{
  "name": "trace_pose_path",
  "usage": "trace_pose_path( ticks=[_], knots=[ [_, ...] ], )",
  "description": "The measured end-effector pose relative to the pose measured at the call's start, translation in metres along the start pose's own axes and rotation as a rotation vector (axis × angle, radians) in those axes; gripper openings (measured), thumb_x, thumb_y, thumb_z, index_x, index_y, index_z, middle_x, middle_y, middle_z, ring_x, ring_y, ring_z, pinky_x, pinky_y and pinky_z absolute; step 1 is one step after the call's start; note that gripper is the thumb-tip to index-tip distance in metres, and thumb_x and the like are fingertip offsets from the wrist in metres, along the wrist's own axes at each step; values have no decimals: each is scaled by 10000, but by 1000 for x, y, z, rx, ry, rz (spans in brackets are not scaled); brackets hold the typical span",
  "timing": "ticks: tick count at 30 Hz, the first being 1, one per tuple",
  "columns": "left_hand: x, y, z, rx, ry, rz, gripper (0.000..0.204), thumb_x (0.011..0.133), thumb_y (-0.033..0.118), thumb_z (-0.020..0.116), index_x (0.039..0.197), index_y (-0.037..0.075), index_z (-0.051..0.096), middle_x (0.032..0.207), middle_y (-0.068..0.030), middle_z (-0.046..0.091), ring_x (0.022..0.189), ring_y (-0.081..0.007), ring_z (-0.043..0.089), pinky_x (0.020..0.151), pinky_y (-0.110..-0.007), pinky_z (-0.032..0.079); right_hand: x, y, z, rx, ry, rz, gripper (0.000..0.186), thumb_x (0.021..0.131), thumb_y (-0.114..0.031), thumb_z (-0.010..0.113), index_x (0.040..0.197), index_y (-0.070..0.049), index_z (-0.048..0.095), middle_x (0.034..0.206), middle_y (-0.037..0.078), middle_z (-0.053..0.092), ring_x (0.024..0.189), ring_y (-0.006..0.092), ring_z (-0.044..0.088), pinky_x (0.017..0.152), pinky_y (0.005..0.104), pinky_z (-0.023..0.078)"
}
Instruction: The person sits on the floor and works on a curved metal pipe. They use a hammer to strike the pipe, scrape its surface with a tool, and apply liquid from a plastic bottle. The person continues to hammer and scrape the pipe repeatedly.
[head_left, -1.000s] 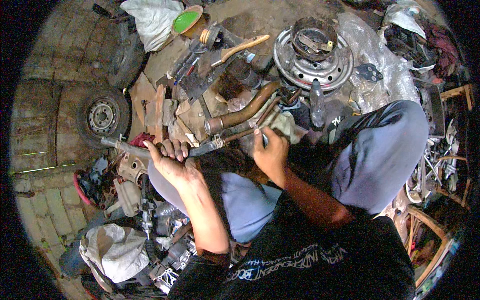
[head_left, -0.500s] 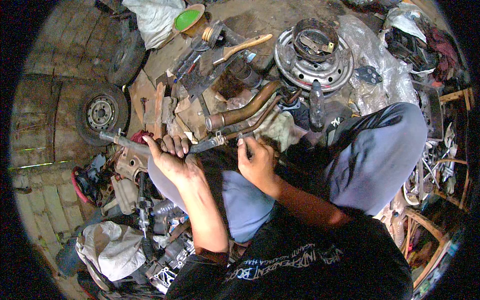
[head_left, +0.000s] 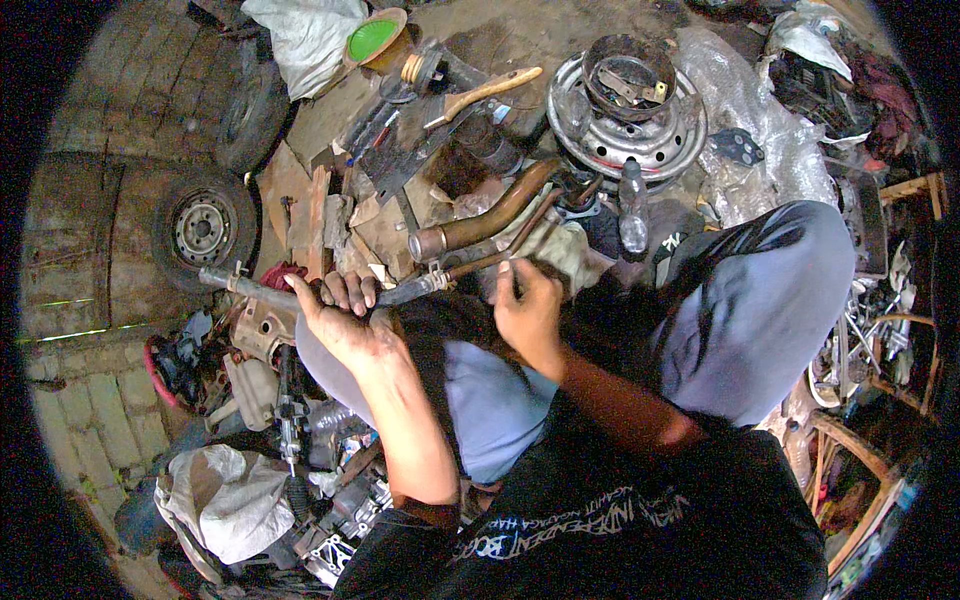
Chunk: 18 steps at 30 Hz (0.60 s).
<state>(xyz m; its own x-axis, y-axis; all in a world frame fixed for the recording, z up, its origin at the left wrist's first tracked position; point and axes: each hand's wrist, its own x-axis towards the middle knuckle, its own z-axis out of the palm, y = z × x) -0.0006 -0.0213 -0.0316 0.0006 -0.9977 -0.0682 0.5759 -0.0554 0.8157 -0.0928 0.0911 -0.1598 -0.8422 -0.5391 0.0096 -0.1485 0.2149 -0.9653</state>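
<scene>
My left hand [head_left: 345,315] is wrapped around a dark grey rubber hose [head_left: 265,292], palm side up. A hose clamp [head_left: 236,275] sits near the hose's left end, and another clamp [head_left: 438,277] is at its right end, where a thin rusty pipe [head_left: 485,262] continues. Just right of that joint, my right hand [head_left: 530,315] is closed, its fingertips beside the thin pipe. Whatever those fingers hold, if anything, is hidden. Beyond the hose lies a thick curved brown metal pipe [head_left: 490,225] with an open round end.
A steel wheel rim [head_left: 690,150] with a round metal pan [head_left: 608,105] on it lies ahead. Nearby are a clear plastic bottle [head_left: 633,210] and a wooden-handled brush [head_left: 490,92]. A tyre [head_left: 205,225] leans on the left wall. Metal parts [head_left: 355,515] crowd the lower left.
My right hand has moved right, away from the clamp at the joint, and turned a little. My left hand keeps its grip on the hose in the same place.
</scene>
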Motion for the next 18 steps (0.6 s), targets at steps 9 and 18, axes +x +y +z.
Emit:
trace_pose_path(
  ticks=[9, 18],
  knots=[
    [-4, 2, 5, 11, 51, -6, 336, 980, 417, 512, 789, 141, 506, 510, 68, 281, 384, -71, 223, 361, -239, 227, -1, -11, -1, 123, -58, 41, 262, 950, -175, 537, 749, -21, 604, 574, 117, 609, 546, 275, 627, 548, 402, 462],
    [-6, 3, 6, 80, 55, 31, 324, 976, 421, 517, 814, 141, 516, 514, 67, 294, 384, -76, 224, 364, -238, 247, -3, -27, -6, 77, -66, 106, 254, 935, -194, 538, 811, 4, 637, 718, 213, 635, 683, 380, 638, 636, 441, 470]
  ],
)
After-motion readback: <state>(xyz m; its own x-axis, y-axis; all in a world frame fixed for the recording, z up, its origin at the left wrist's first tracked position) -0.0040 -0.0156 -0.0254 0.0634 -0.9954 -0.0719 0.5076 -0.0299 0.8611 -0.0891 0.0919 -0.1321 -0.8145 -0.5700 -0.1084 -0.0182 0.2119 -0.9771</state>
